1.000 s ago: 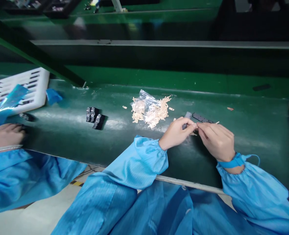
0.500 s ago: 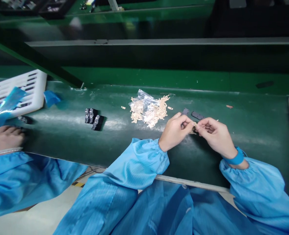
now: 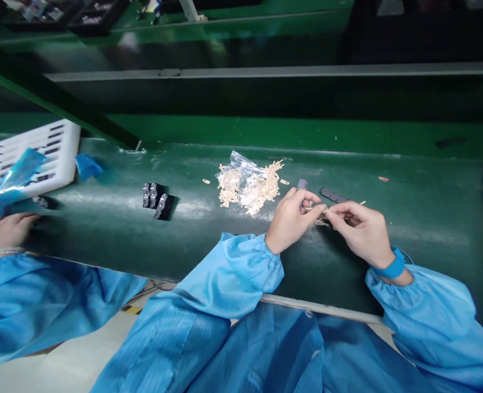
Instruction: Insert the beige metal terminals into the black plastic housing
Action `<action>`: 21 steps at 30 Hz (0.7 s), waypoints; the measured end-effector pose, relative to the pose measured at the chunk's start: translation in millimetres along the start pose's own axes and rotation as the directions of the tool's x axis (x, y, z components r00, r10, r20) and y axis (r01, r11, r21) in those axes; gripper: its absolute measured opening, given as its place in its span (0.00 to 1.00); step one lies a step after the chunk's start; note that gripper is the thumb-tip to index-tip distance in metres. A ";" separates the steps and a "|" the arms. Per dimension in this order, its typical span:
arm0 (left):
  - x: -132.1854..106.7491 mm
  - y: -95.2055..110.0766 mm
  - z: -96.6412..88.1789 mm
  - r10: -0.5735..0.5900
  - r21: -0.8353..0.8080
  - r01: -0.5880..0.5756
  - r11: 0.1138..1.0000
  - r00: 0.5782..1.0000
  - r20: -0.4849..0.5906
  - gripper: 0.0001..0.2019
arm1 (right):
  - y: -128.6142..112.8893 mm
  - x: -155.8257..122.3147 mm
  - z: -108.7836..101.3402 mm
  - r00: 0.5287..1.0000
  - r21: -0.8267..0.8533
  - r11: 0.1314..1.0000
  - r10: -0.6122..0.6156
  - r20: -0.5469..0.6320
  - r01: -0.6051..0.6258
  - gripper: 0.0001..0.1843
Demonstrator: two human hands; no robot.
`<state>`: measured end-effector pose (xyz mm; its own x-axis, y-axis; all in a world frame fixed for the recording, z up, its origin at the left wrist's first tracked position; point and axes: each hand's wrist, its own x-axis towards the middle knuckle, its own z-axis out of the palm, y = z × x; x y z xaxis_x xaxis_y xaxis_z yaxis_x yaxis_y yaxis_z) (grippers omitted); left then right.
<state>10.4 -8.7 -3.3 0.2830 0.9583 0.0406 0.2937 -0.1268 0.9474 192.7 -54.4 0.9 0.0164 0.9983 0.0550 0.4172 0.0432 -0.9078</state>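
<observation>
Nearest, a small dark part [image 3: 302, 185] is pinched in the left hand [image 3: 292, 221], while a tan clip [image 3: 324, 210] is gripped by the right hand [image 3: 362, 232] against it. Beyond, many clips [image 3: 249, 183] are heaped unused; three black parts [image 3: 158, 197] lie leftward.

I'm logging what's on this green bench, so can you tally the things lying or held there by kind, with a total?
Black parts by the hands: 2, one in the left hand, one flat
Black parts lying left: 3
Clear bag with tan strips: 1
White tray: 1
Total: 7
</observation>
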 end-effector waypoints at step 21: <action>0.4 -7.8 -0.2 0.114 0.056 -0.112 0.992 0.993 -0.028 0.05 | -0.9 -1.7 1.4 0.957 -0.245 0.943 -0.262 -0.124 0.226 0.03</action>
<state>8.1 -7.2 -10.6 0.2886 0.9445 0.1572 0.3112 -0.2478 0.9175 191.1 -56.1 1.0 0.0191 0.9396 0.3416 0.6194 0.2571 -0.7418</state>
